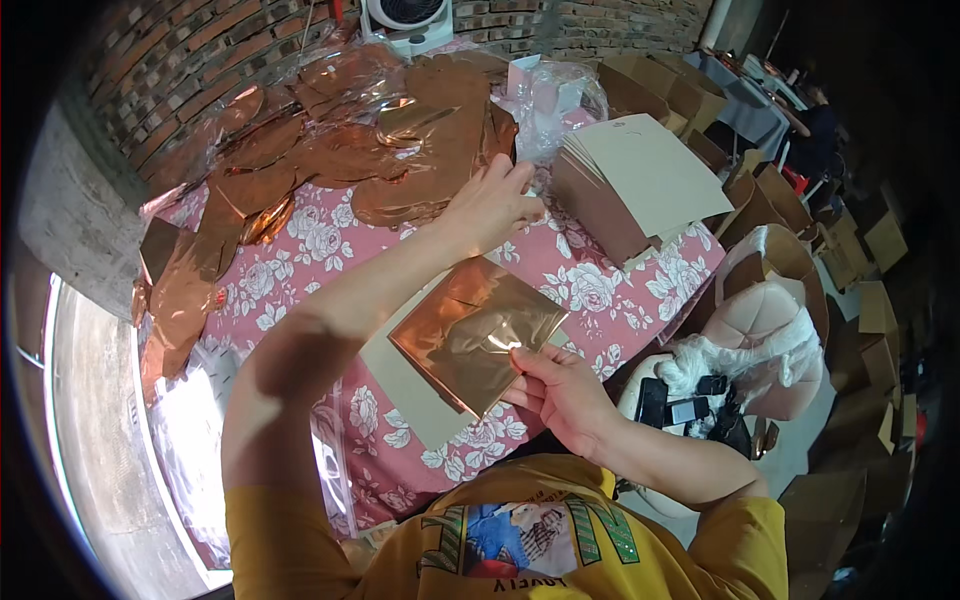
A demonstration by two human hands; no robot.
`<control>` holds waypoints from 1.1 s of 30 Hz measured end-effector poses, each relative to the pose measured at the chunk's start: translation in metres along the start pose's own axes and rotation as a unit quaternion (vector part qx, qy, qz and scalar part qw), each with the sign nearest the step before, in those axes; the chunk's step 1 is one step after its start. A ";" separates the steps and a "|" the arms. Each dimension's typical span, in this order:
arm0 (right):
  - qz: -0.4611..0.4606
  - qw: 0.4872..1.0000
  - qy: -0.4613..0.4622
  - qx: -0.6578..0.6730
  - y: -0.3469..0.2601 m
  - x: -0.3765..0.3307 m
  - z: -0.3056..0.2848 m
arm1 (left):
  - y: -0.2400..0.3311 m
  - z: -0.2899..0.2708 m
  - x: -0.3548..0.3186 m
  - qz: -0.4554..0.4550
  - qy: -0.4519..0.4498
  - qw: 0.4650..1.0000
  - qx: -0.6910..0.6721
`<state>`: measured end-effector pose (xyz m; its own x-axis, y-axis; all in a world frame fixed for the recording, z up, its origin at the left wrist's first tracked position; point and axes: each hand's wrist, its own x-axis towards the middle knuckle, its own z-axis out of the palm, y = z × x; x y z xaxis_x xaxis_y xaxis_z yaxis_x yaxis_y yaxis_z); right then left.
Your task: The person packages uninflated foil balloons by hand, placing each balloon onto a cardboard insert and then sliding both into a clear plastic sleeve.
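Note:
My right hand (563, 397) pinches the near right edge of a shiny copper-coloured foil square (470, 335), thumb on top and fingers underneath. The foil looks flat, with a creased fold near its upper part. Beneath it, a beige card (395, 375) shows along the left and near sides. My left arm reaches across the table, and my left hand (497, 207) is over the cloth beyond the square, fingers bent and apart, with nothing visible in them. It is between a spread of copper foil pieces (430, 100) and a stack of beige cards (650, 170).
A pink floral cloth (590, 290) covers the table. Clear plastic wrap (565, 90) lies behind the cards. A white fan (410, 20) stands at the back. To the right are a padded seat (765, 340) holding phones, cardboard boxes (660, 90), and another person (815, 130) far off.

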<state>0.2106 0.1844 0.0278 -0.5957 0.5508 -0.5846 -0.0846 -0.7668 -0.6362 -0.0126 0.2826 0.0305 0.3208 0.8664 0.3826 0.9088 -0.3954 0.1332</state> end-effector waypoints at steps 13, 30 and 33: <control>-0.044 0.999 -0.020 0.019 0.000 -0.004 -0.007 | -0.004 -0.059 -0.054 -0.264 0.142 0.787 -0.539; -0.176 0.983 0.027 0.035 -0.022 -0.021 -0.042 | 0.054 -0.023 -0.136 -0.390 0.094 0.793 -0.458; -0.180 0.983 0.010 0.038 -0.021 -0.017 -0.042 | 0.057 -0.019 -0.140 -0.324 0.116 0.870 -0.353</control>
<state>0.2566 0.2047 0.0300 -0.5001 0.7969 -0.3389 -0.3473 -0.5431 -0.7645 -0.0103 0.1329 0.0019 -0.3350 0.9246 0.1812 0.4617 -0.0066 0.8870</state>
